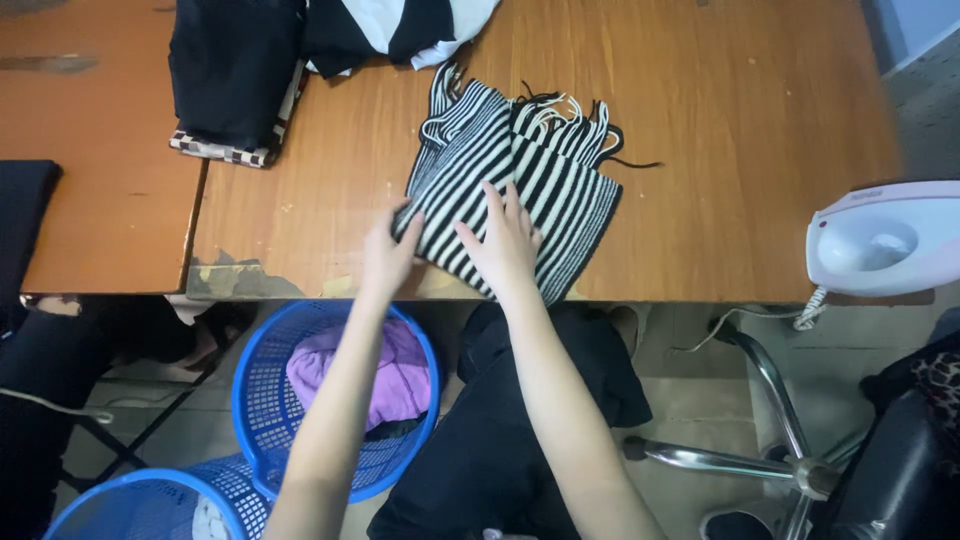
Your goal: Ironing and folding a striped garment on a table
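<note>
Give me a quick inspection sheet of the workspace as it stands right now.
Surface: orange-brown wooden table, front edge chipped near the left hand.
Job's things: black-and-white striped knitted scarf with fringed ends, folded flat near the front edge.
Clutter: folded black garment on a checkered cloth; black-and-white garment at the far edge; white steam iron on the right.
Hands: left hand on the scarf's left edge; right hand spread flat on it; both open.
Cables: white coiled iron cord hanging off the table edge.
Surroundings: two blue plastic mesh baskets, one with a purple cloth; chrome chair base; tiled floor.
</note>
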